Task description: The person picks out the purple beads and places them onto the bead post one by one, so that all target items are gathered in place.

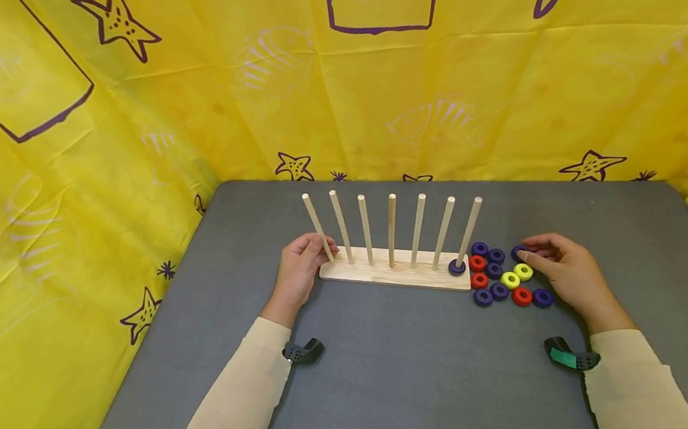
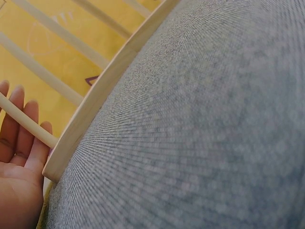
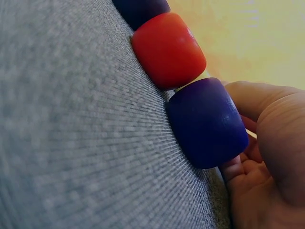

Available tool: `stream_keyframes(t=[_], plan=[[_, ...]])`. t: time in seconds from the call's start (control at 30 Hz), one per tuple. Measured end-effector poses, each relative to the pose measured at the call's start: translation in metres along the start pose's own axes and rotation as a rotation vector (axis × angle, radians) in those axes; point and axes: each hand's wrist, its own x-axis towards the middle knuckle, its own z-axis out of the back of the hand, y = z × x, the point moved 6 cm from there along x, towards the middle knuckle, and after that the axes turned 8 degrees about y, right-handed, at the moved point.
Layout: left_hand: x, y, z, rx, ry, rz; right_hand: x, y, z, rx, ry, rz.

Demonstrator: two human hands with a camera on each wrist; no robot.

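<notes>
In your head view, bright, even light fills the yellow printed fabric backdrop [image 1: 367, 99], with soft shading along its folds; the pale wooden seven-peg rack [image 1: 397, 275] is clear but small, its pegs seeming to splay through wide-angle stretch. Your left wrist view is dimmer and greyer: the ribbed weave of the grey cloth table cover [image 2: 190, 119] shows left of centre and softens into blur at the right. In your right wrist view, the upper right washes out to pale yellow, small glints sit on the glossy red ring [image 3: 169, 51] and glossy dark blue ring [image 3: 208, 123], and shade falls beneath the thumb of your bare right hand [image 3: 281, 143]
</notes>
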Motion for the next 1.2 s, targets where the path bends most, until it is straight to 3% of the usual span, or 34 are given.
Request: stream_keyframes(t=[1.2], plan=[[0.0001,-0.0038,-0.0043,0.008,0.012,0.005,-0.0019,0.0034,0.0041,-0.021,-0.042,0.065]])
